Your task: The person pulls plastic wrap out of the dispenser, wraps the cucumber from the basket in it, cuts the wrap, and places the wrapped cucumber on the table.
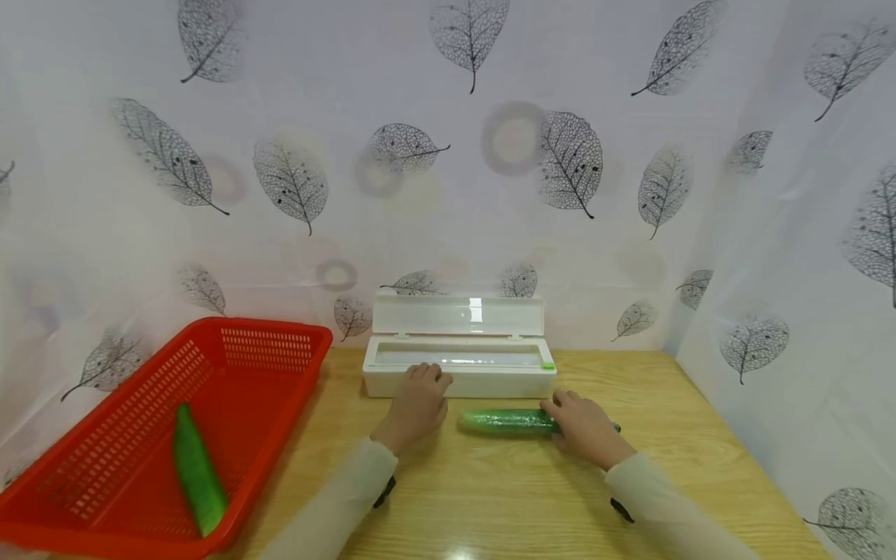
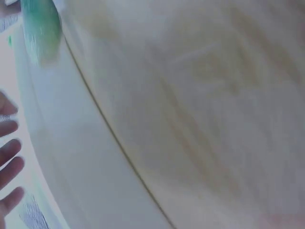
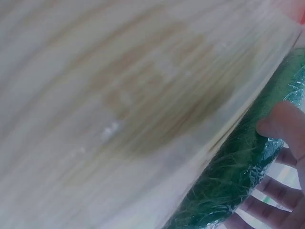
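Note:
A cucumber (image 1: 505, 421) in shiny clear film lies crosswise on the wooden table. My right hand (image 1: 586, 428) grips it near its right end; in the right wrist view the thumb (image 3: 281, 121) is on one side of the wrapped cucumber (image 3: 233, 174) and the fingers are on the other. Behind it stands a long white cling film box (image 1: 458, 383) with its lid (image 1: 458, 316) raised. My left hand (image 1: 416, 406) is at the front of this box, its fingers (image 2: 9, 172) loosely spread and holding nothing. Whether they touch the box cannot be told.
To the left stands a red plastic basket (image 1: 280, 435) with an unwrapped cucumber (image 1: 196, 470) in it. A small green piece (image 1: 547, 365) sits at the box's right end. Leaf-printed sheeting (image 1: 448, 233) hangs behind the wooden table (image 1: 490, 498) and along its right side.

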`<action>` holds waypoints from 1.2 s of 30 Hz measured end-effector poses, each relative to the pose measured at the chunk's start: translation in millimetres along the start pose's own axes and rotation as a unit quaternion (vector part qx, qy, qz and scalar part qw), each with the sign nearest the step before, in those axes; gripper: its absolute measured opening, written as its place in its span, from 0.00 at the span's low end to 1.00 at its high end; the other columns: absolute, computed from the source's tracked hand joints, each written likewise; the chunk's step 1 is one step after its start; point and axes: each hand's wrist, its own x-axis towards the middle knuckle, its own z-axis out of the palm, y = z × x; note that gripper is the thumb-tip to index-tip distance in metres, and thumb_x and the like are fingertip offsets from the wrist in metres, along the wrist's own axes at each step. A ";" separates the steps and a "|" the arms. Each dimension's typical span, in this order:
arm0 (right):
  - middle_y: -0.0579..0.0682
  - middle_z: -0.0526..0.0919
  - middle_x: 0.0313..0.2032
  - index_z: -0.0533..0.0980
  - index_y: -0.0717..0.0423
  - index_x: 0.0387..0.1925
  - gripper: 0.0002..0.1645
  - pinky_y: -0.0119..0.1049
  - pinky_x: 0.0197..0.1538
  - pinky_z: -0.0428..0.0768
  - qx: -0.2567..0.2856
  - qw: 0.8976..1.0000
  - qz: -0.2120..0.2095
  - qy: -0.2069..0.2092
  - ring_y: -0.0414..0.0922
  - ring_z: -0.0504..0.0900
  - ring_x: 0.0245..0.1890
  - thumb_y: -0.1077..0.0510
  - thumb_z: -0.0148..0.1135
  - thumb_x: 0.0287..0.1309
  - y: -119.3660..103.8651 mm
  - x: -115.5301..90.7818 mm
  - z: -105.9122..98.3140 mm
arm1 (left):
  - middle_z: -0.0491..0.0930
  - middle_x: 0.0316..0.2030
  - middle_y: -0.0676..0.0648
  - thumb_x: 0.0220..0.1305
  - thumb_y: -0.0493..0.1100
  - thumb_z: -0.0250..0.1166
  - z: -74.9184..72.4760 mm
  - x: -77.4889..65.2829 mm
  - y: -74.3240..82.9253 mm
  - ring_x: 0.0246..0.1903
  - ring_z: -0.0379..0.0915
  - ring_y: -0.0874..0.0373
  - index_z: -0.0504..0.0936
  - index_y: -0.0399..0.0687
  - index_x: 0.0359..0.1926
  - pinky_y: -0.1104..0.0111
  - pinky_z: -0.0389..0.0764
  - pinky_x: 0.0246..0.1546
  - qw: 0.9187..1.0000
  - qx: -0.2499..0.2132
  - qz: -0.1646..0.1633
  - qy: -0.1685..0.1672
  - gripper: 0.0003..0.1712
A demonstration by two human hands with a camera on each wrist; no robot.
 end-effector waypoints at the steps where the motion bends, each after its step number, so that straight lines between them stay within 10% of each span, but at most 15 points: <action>1: 0.49 0.73 0.33 0.74 0.51 0.44 0.27 0.34 0.23 0.68 -0.002 1.000 0.004 0.003 0.42 0.70 0.27 0.52 0.75 0.39 3.9 -3.4 -0.2 | 0.78 0.36 0.48 0.52 0.44 0.67 -0.2 0.3 -5.3 0.39 0.75 0.54 0.80 0.47 0.41 0.61 0.77 0.48 1.000 0.012 -0.007 0.023 0.14; 6: 0.48 0.73 0.32 0.74 0.51 0.42 0.27 0.33 0.22 0.68 -0.007 1.000 0.014 0.010 0.42 0.70 0.27 0.53 0.75 0.37 24.2 -21.7 -0.5 | 0.79 0.32 0.46 0.49 0.41 0.68 -1.8 -2.1 -28.2 0.36 0.76 0.52 0.82 0.45 0.38 0.59 0.78 0.44 0.994 0.045 -0.052 0.082 0.13; 17: 0.49 0.72 0.32 0.75 0.54 0.44 0.28 0.35 0.22 0.67 0.007 0.997 0.073 -0.013 0.43 0.70 0.26 0.55 0.76 0.36 71.8 -60.6 -4.2 | 0.79 0.30 0.44 0.52 0.41 0.67 1.1 -11.9 -52.1 0.34 0.78 0.48 0.81 0.41 0.36 0.57 0.79 0.42 0.993 0.049 -0.097 0.038 0.10; 36: 0.56 0.74 0.33 0.75 0.60 0.46 0.28 0.39 0.21 0.71 0.036 0.984 0.164 -0.055 0.48 0.73 0.27 0.59 0.73 0.39 119.4 -88.7 -3.2 | 0.80 0.33 0.44 0.54 0.41 0.68 -3.9 -9.1 -50.1 0.35 0.78 0.51 0.82 0.46 0.40 0.56 0.80 0.45 0.992 0.055 -0.111 0.024 0.11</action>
